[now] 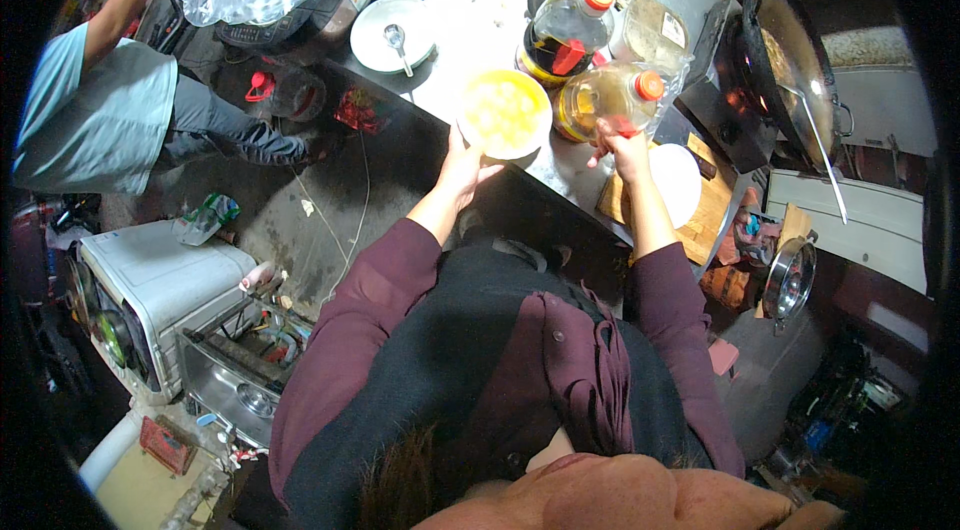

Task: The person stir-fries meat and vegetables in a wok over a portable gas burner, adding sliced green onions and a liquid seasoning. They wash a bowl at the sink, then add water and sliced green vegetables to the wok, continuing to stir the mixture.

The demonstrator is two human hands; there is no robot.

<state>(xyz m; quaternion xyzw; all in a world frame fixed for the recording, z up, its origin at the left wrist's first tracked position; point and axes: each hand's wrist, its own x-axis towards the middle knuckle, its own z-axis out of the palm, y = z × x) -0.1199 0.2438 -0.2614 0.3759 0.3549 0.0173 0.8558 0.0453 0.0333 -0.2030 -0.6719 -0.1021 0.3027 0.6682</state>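
Observation:
My left hand (463,168) holds a round bowl (544,126) by its near rim, at the edge of the counter. Yellow liquid with a foamy, egg-like look (501,109) fills the bowl. Just right of it is a large clear plastic bottle of yellowish oil (587,100) with an orange-red cap. My right hand (624,152) is at the bottle's red handle; whether its fingers close around that handle is unclear. Behind the oil, a second big bottle (564,23) contains dark liquid. Below my right wrist, a white plate (679,183) lies on a wooden cutting board (699,231).
A wok (796,53) with a long-handled ladle (823,155) sits on a stove at right. A white plate (369,31) bears a spoon (397,48). Another person (101,102) stands at left. Cords (365,185) cross the floor. A steel pot (789,276) is at lower right.

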